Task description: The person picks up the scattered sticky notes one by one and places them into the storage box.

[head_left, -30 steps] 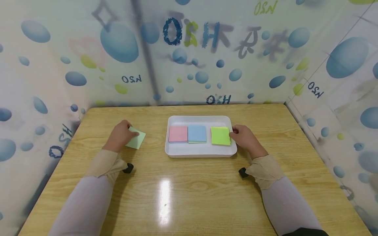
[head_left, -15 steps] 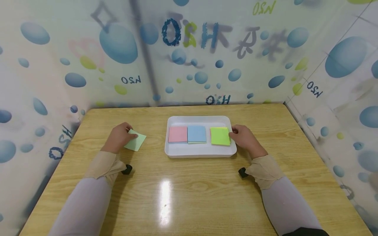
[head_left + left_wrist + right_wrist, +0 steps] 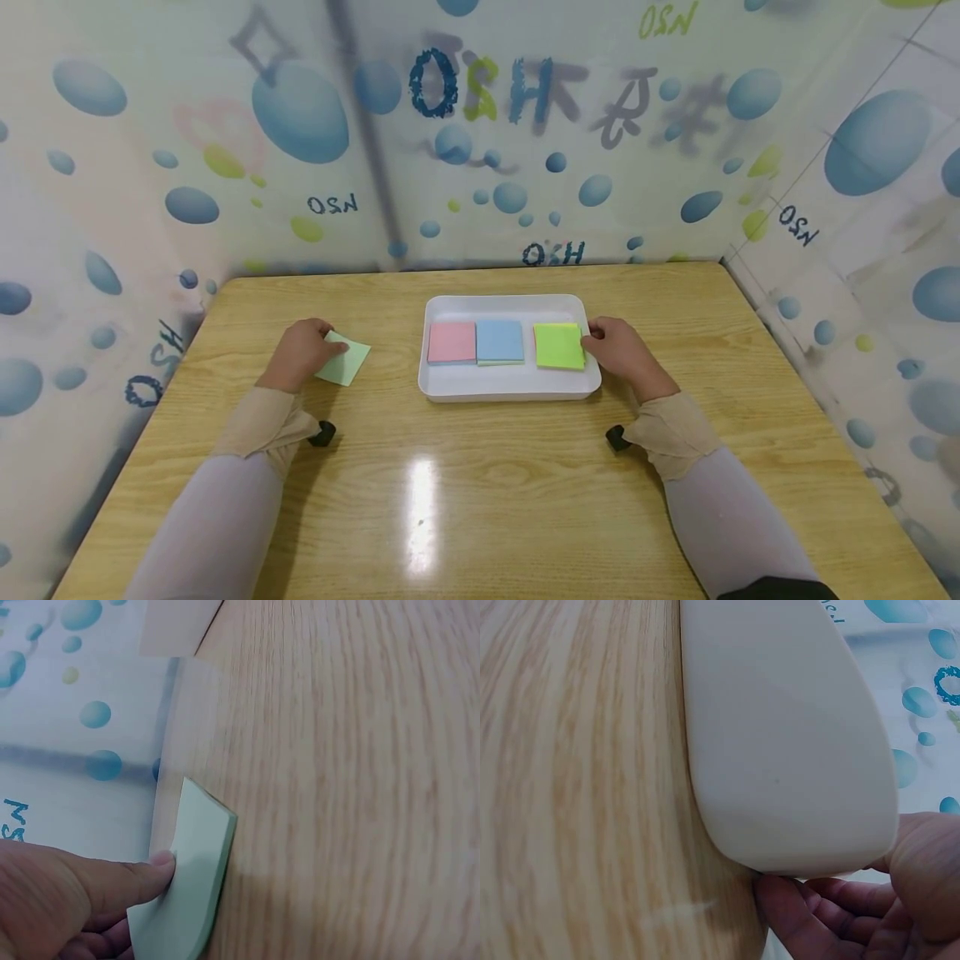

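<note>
My left hand (image 3: 303, 354) pinches a pale green sticky note pad (image 3: 346, 363) over the left side of the table. The thumb lies on the pad's face, and its thickness shows along the edge in the left wrist view (image 3: 196, 870). At the right end of a white tray (image 3: 495, 387), my right hand (image 3: 624, 350) grips the rim, thumb over the top and fingers outside. Inside the tray lie a pink sticky note pad (image 3: 452, 342), a blue one (image 3: 499, 342) beside it, and a bright yellow-green one (image 3: 558, 346) near the right end. The right wrist view hides the tray's inside.
The wooden table (image 3: 510, 492) ends at a patterned wall covering (image 3: 480, 167) at the back, with similar covering on both sides. Small black devices hang from each wrist wrap. Bare wood lies between my left hand and the tray.
My left hand has shifted slightly toward me with the pale green sticky note pad. My right hand and the tray have stayed in place.
</note>
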